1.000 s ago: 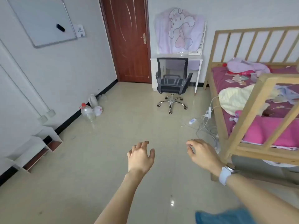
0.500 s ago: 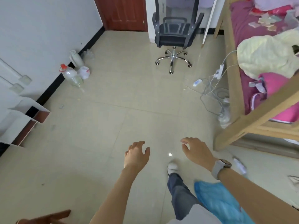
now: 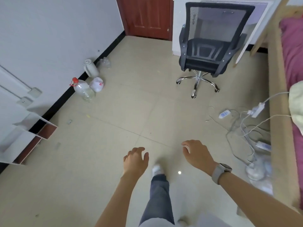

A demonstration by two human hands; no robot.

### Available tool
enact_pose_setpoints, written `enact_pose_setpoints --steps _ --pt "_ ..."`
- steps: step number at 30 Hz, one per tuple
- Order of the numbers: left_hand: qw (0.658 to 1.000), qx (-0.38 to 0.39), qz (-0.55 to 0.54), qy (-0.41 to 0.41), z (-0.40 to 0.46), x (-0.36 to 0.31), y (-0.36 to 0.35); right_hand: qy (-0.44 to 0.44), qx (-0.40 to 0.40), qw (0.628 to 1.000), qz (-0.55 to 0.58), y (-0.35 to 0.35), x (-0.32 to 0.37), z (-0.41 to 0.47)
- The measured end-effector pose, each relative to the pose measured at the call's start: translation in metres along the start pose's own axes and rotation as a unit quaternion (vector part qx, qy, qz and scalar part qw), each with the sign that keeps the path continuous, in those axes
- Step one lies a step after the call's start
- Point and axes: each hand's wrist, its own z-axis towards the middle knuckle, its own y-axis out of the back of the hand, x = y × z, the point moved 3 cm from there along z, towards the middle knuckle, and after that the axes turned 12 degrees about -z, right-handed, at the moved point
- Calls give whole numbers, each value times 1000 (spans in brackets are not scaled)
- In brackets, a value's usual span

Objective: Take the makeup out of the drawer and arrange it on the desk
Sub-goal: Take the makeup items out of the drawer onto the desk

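Observation:
A white desk (image 3: 176, 30) stands against the far wall beside the brown door, with a black mesh office chair (image 3: 209, 46) in front of it. Neither a drawer nor any makeup can be made out. My left hand (image 3: 135, 159) hovers over the tiled floor, fingers loosely curled and holding nothing. My right hand (image 3: 196, 154), with a grey watch on its wrist, hangs likewise with relaxed fingers and nothing in it. Both hands are far from the desk. My leg and white shoe (image 3: 156, 169) show between my arms.
A red-capped plastic bottle (image 3: 82, 89), a white jug (image 3: 91, 68) and a bag stand along the left wall. White shelf parts (image 3: 24, 133) lie at the left. Cables and a power strip (image 3: 246, 125) sprawl by the wooden bed frame (image 3: 278, 104) on the right.
The view has tilted down and moved forward across the room; the chair and desk are nearer. My hands keep the same relaxed pose and my foot has stepped ahead.

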Motion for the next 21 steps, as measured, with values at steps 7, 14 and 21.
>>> enact_pose_setpoints --steps 7,14,21 --pt "999 -15 -24 -29 212 -61 59 7 -12 1000 -14 60 24 210" --pt "994 -52 -15 -95 404 -146 130 -12 -57 998 -19 144 23 392" --pt "995 -27 -15 -98 583 -211 138 -11 -51 999 0 187 -1 583"
